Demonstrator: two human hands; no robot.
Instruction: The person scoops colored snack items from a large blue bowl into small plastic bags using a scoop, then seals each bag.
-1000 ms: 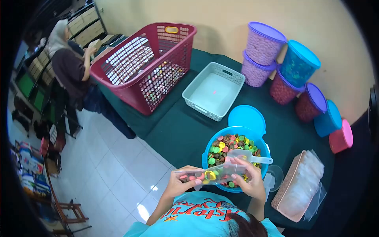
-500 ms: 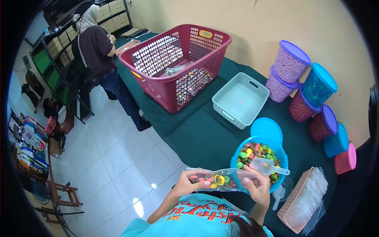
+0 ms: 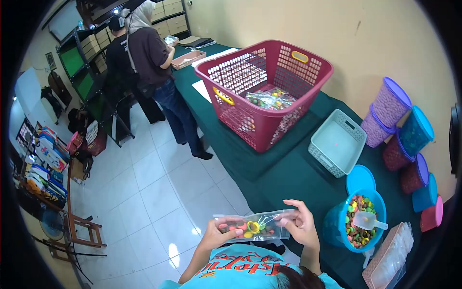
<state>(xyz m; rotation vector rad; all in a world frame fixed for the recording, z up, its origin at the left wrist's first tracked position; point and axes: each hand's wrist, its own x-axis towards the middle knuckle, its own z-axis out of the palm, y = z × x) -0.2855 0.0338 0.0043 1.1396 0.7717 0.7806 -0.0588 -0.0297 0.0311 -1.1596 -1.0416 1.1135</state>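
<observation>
A clear plastic bag (image 3: 269, 224) with pink, yellow, green and brown round candies inside is held lengthwise in front of my shirt. My left hand (image 3: 212, 237) grips its left end, thumb pressed over the front. At the other end, my right hand (image 3: 302, 226) pinches the bag with the thumb in front and the index finger stretched out above. To the right stands a blue tub (image 3: 335, 222) full of the same candies, with a clear scoop (image 3: 364, 221) lying on top. Its round blue lid (image 3: 361, 180) rests behind it.
A maroon laundry basket (image 3: 269, 126) holding filled bags stands on the green-covered table. Beside it are a pale grey-green basket (image 3: 332, 165) and several lidded tubs (image 3: 417, 130). A pink tray (image 3: 380, 269) of empty plastic bags (image 3: 397, 248) sits at right. Two people (image 3: 147, 55) stand further back.
My view has turned left, and the bag has moved away from the tub. My right index finger has lifted off the bag. A second person has come into view at the back.
</observation>
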